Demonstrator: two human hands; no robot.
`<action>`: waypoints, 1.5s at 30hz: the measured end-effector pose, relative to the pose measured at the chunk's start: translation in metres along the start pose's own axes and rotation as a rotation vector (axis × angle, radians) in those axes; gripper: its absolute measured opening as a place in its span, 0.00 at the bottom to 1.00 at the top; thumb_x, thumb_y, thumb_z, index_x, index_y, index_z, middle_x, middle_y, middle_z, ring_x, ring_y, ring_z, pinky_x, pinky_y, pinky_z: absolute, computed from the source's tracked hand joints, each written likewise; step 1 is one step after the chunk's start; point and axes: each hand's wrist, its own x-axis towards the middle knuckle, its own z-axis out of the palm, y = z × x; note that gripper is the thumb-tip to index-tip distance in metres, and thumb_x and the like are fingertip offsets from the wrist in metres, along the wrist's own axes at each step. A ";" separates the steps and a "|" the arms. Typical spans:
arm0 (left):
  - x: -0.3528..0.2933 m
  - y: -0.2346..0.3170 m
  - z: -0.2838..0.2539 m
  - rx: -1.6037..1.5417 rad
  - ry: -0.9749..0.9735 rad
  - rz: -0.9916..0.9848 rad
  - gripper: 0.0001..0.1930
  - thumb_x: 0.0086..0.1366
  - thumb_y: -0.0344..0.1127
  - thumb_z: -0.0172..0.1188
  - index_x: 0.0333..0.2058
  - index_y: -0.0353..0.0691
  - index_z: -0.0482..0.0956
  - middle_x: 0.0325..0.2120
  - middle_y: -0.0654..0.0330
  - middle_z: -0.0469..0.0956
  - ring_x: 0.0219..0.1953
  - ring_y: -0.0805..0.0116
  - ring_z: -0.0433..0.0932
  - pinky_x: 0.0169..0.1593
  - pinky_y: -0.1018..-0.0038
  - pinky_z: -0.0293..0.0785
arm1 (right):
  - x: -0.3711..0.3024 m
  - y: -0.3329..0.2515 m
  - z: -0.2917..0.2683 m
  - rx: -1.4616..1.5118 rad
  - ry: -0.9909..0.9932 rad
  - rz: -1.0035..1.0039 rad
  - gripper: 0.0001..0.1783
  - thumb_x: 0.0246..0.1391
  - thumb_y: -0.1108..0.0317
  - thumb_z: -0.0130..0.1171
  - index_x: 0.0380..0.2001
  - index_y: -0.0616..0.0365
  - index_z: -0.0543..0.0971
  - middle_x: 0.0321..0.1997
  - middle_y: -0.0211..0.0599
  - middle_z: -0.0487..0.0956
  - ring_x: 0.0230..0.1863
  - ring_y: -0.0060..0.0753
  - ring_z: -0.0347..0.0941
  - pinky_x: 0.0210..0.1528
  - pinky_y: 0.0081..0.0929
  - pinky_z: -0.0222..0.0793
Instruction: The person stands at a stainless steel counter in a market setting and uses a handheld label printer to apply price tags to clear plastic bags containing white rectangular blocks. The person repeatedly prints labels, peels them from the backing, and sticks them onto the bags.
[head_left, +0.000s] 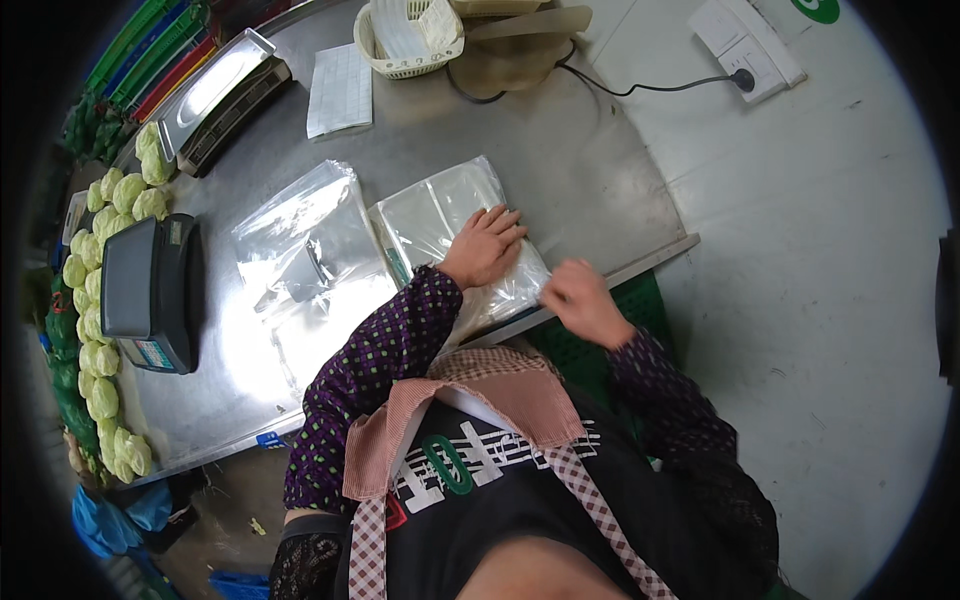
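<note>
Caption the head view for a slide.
Metal table: left hand resting on a stack of clear plastic bags, right hand near its edge.

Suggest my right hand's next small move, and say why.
Perhaps pinch the edge of the right bag stack: your left hand rests spread on it, which should steady it, and your right hand, fingers curled, is by that edge. Any grip there is unclear.

From my seat I see a steel bench (pixel 600 165) beside a pale, scuffed wall (pixel 820 260), with a white socket panel (pixel 750 55) fixed to it and a round green sticker (pixel 818 8) nearby. Light glares off the bench; dull floor (pixel 235 500) shows lower left.
</note>
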 end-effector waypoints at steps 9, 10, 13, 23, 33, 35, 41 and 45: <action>-0.005 -0.008 0.021 0.082 0.079 0.052 0.21 0.71 0.45 0.46 0.56 0.42 0.75 0.63 0.54 0.67 0.69 0.52 0.57 0.72 0.55 0.46 | -0.006 -0.037 0.019 -0.220 0.082 -0.122 0.14 0.42 0.64 0.67 0.35 0.54 0.81 0.38 0.29 0.78 0.42 0.36 0.73 0.46 0.35 0.65; -0.004 -0.010 0.021 0.065 0.064 0.061 0.22 0.71 0.46 0.45 0.58 0.43 0.74 0.63 0.54 0.67 0.69 0.52 0.56 0.72 0.55 0.46 | -0.010 -0.034 0.037 -0.230 0.038 -0.141 0.14 0.42 0.64 0.67 0.34 0.54 0.81 0.37 0.29 0.77 0.42 0.35 0.72 0.46 0.35 0.65; -0.006 -0.011 0.018 0.097 0.061 0.082 0.22 0.71 0.46 0.45 0.58 0.44 0.74 0.64 0.54 0.66 0.70 0.51 0.55 0.72 0.55 0.46 | -0.053 -0.023 0.059 -0.157 -0.111 -0.215 0.11 0.37 0.63 0.64 0.28 0.50 0.79 0.30 0.29 0.73 0.39 0.34 0.71 0.45 0.35 0.65; -0.052 0.082 -0.005 -0.106 0.017 0.131 0.39 0.57 0.57 0.64 0.59 0.34 0.69 0.63 0.46 0.64 0.65 0.47 0.61 0.67 0.52 0.55 | -0.103 -0.023 0.052 1.019 0.294 0.939 0.16 0.60 0.62 0.62 0.43 0.67 0.80 0.40 0.40 0.83 0.38 0.26 0.79 0.38 0.26 0.75; -0.052 0.077 -0.033 -0.322 0.220 0.075 0.06 0.63 0.34 0.60 0.33 0.37 0.81 0.35 0.52 0.81 0.37 0.51 0.79 0.40 0.62 0.75 | -0.050 -0.033 0.050 1.400 0.795 0.992 0.15 0.67 0.62 0.51 0.32 0.62 0.76 0.28 0.35 0.79 0.29 0.28 0.78 0.35 0.24 0.75; -0.042 0.084 -0.020 -0.365 0.237 -0.294 0.13 0.67 0.38 0.55 0.26 0.38 0.78 0.27 0.51 0.78 0.33 0.49 0.77 0.35 0.58 0.72 | -0.022 -0.030 0.069 1.344 0.883 1.053 0.17 0.68 0.58 0.49 0.28 0.57 0.73 0.21 0.28 0.71 0.19 0.25 0.69 0.22 0.24 0.67; 0.018 -0.084 -0.093 0.649 0.930 -0.168 0.04 0.61 0.31 0.54 0.31 0.38 0.76 0.19 0.52 0.78 0.25 0.53 0.79 0.28 0.57 0.69 | -0.091 0.066 0.075 0.763 1.080 1.227 0.14 0.66 0.61 0.50 0.25 0.50 0.70 0.12 0.24 0.59 0.11 0.20 0.57 0.11 0.24 0.50; 0.032 -0.108 -0.274 -1.162 1.186 -0.577 0.14 0.66 0.41 0.58 0.27 0.37 0.73 0.15 0.60 0.70 0.16 0.65 0.70 0.21 0.67 0.68 | -0.120 0.083 -0.008 0.976 1.174 1.116 0.15 0.67 0.57 0.50 0.29 0.54 0.72 0.16 0.21 0.62 0.12 0.17 0.52 0.12 0.20 0.47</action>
